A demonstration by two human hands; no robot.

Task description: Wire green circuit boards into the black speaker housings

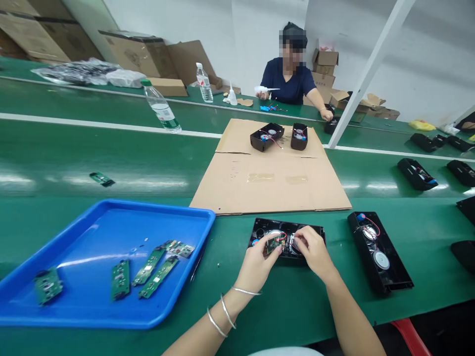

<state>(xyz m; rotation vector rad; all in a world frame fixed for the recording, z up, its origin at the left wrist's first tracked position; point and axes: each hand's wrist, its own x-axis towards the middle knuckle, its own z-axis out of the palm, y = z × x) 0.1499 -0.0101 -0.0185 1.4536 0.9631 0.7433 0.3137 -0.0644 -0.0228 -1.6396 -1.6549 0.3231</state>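
Just in front of me a black speaker housing lies on the green table, with round speakers and thin wires inside. My left hand pinches a small green circuit board over the housing's left half; a red wire runs at the board's top. Over the right half is my right hand, its fingertips pressed together near the right speaker and its thin wires. What those fingertips hold is too small to make out. Several green boards lie in a blue tray at the left.
Right of my hands lies another open housing. Ahead, a cardboard sheet bears two housings. A single board and a bottle stand left. Across the table sits a person; a white post rises at right.
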